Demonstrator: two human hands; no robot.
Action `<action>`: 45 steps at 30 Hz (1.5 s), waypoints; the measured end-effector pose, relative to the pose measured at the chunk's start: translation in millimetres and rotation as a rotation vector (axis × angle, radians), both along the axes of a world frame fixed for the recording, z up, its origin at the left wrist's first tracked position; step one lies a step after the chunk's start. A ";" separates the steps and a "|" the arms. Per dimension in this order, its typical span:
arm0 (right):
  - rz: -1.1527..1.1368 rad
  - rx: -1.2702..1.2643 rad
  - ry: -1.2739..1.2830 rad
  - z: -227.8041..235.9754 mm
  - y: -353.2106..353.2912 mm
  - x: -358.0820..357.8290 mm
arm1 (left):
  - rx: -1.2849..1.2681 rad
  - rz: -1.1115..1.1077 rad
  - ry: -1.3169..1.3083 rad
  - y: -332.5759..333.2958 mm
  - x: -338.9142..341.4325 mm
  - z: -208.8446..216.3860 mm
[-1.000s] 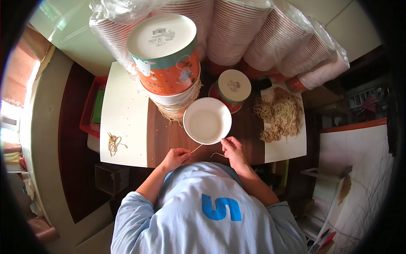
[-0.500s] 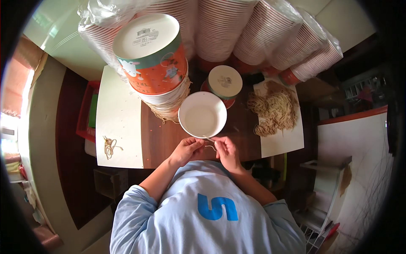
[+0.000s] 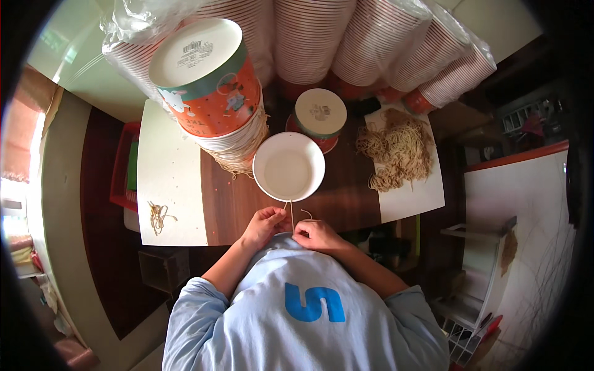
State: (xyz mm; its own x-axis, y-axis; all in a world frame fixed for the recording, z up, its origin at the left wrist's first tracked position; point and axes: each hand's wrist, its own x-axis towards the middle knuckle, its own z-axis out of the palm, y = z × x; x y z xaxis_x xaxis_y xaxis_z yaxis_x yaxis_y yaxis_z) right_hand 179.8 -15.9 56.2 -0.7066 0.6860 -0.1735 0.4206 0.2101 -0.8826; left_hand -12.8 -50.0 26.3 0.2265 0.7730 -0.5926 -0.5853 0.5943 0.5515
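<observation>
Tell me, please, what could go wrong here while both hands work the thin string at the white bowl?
1. The white bowl sits free on the table; a pull on the string by the left hand or right hand might drag it off the near edge.
2. The tall bowl stack stands right beside it and seems to lean; a knock may topple it.

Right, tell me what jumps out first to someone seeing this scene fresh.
Long sleeves of stacked paper cups fan across the far edge, with an orange printed bowl stack towering at the left of the dark wooden table. At centre sits a white paper bowl, just in front of which the left hand and right hand pinch a thin string; a pile of tan strings lies to the right.
</observation>
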 end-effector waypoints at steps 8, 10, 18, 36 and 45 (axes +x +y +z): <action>0.031 0.074 -0.147 -15.7 -2.5 -17.3 | -0.024 0.136 -0.013 4.8 9.1 11.5; 0.092 0.226 -0.056 -17.5 1.5 -17.1 | -0.013 0.164 -0.010 3.8 9.6 14.4; -0.282 -0.273 0.056 -14.8 17.2 -6.5 | -0.050 0.160 -0.044 1.1 6.5 10.2; -0.212 -0.445 0.228 -31.7 12.9 -13.0 | -0.083 0.193 -0.082 -2.2 3.7 15.9; -0.305 -0.776 0.280 -18.5 14.9 -8.9 | -0.026 0.245 -0.023 1.0 7.5 24.5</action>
